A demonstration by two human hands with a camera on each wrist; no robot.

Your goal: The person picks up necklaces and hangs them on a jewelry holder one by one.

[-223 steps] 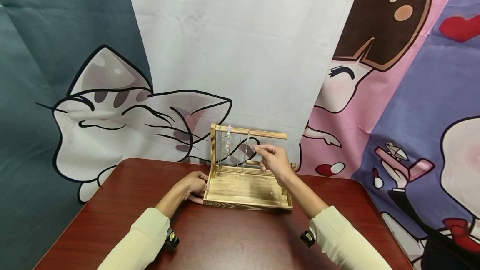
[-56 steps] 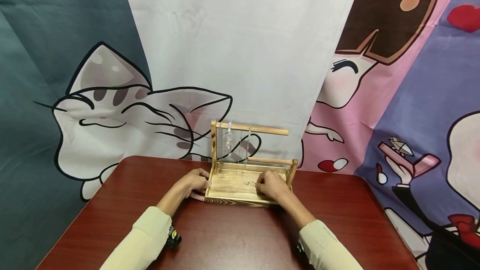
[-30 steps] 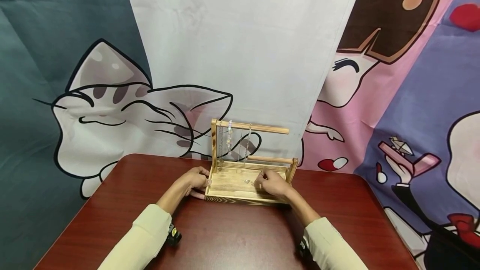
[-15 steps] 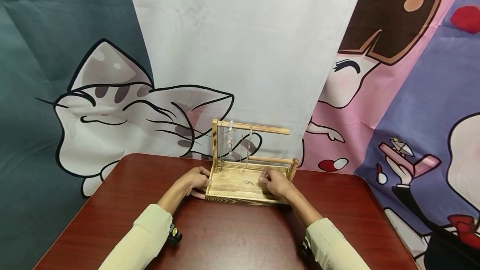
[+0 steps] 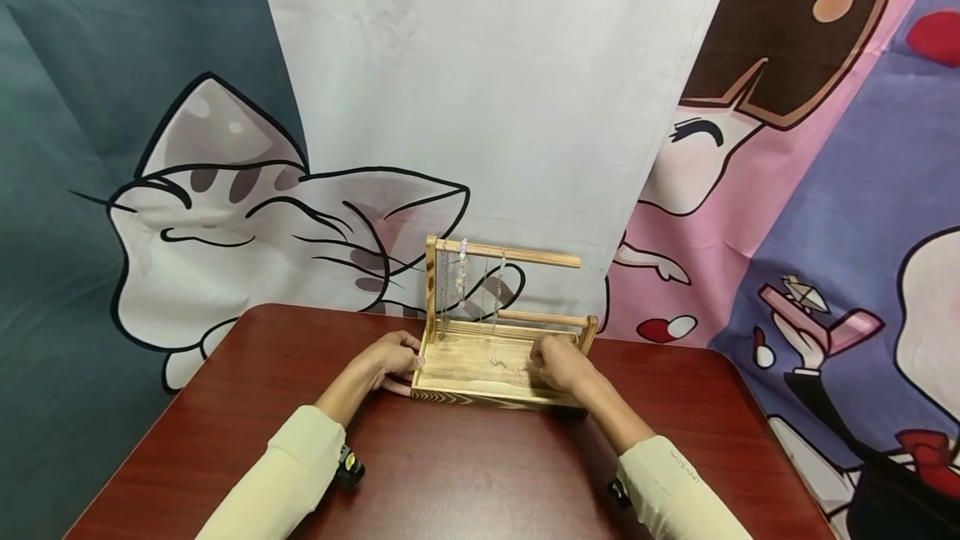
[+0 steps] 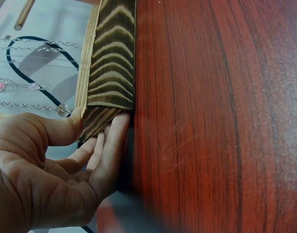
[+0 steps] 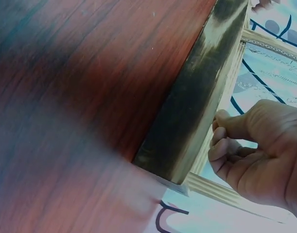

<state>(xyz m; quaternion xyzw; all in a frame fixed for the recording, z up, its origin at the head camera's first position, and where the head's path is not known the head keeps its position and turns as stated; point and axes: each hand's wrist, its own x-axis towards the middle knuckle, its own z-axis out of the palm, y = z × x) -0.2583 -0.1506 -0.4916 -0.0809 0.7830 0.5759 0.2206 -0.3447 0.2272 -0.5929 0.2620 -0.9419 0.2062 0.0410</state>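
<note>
My left hand (image 5: 390, 361) grips the left end of a wooden jewelry stand (image 5: 450, 369), thumb on the rim and fingers underneath; the left wrist view shows this hand (image 6: 56, 165) close up. Over the stand's tray, toward its right side, is my right hand (image 5: 561, 363), with curled fingers. In the right wrist view, this hand (image 7: 260, 150) has thumb and forefinger pinched together. A thin chain (image 5: 512, 369) with a pale round piece (image 5: 494, 361) at its left end lies on the tray floor and runs toward those fingertips. The chain's right end is hidden by the hand.
From the upper bar (image 5: 540, 257) hang several silver chains (image 5: 443, 290) and a pastel beaded strand (image 5: 461, 273). A lower bar (image 5: 547, 317) crosses the right rear. The stand sits on a red-brown table (image 5: 450, 473) before a printed cloth backdrop (image 5: 465, 90).
Since the first frame, my right hand has come down from beside the hanging strands into the tray. Lately it has drawn right, and the chain lies straighter. My left hand keeps its grip.
</note>
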